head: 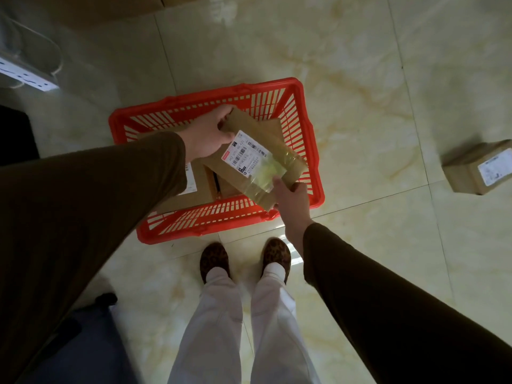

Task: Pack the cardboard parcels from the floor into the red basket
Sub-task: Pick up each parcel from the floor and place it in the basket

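Cardboard parcel [263,159], taped and labelled, held over red basket [310,151]; left hand [209,134] grips its far end, right hand [291,200] pinches its near end. Basket on glossy cream marble-patterned floor tiles [360,79]. Second parcel [476,167] at floor's right edge; power strip [25,73] far left.

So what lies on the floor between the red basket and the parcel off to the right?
Nothing: the head view shows only bare marbled floor tile between the red basket and the cardboard parcel lying near the right edge.
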The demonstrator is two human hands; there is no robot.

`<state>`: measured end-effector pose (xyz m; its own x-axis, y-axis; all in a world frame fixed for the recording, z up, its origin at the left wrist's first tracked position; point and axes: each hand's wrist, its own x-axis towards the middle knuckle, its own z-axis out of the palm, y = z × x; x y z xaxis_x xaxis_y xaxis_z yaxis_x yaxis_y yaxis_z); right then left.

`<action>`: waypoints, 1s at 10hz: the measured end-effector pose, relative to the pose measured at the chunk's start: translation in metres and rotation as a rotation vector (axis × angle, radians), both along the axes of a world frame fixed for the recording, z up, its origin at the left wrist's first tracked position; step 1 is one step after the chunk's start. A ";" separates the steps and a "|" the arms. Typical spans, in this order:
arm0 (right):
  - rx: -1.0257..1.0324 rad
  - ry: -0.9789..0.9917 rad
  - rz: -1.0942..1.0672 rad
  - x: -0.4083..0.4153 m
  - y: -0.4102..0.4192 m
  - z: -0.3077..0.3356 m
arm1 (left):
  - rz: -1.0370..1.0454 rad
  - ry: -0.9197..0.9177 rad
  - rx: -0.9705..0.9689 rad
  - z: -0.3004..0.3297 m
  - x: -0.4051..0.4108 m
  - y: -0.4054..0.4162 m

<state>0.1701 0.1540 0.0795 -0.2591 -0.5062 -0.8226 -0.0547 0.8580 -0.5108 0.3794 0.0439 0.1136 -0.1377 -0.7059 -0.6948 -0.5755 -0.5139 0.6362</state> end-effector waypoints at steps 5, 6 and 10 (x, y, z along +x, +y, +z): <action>0.282 -0.253 -0.164 0.033 -0.017 -0.015 | -0.398 -0.376 -0.127 -0.044 0.011 -0.020; 0.300 -0.210 -0.094 0.036 -0.021 -0.026 | -0.421 -0.434 -0.175 -0.049 0.014 -0.013; 0.215 0.154 0.536 0.036 -0.016 -0.029 | -0.328 -0.624 -0.221 -0.071 0.021 0.008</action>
<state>0.2061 0.1383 0.0506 -0.1381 -0.4257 -0.8943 -0.5679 0.7738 -0.2807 0.4002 0.0522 0.0422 0.0088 -0.8292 -0.5589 -0.9662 -0.1510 0.2088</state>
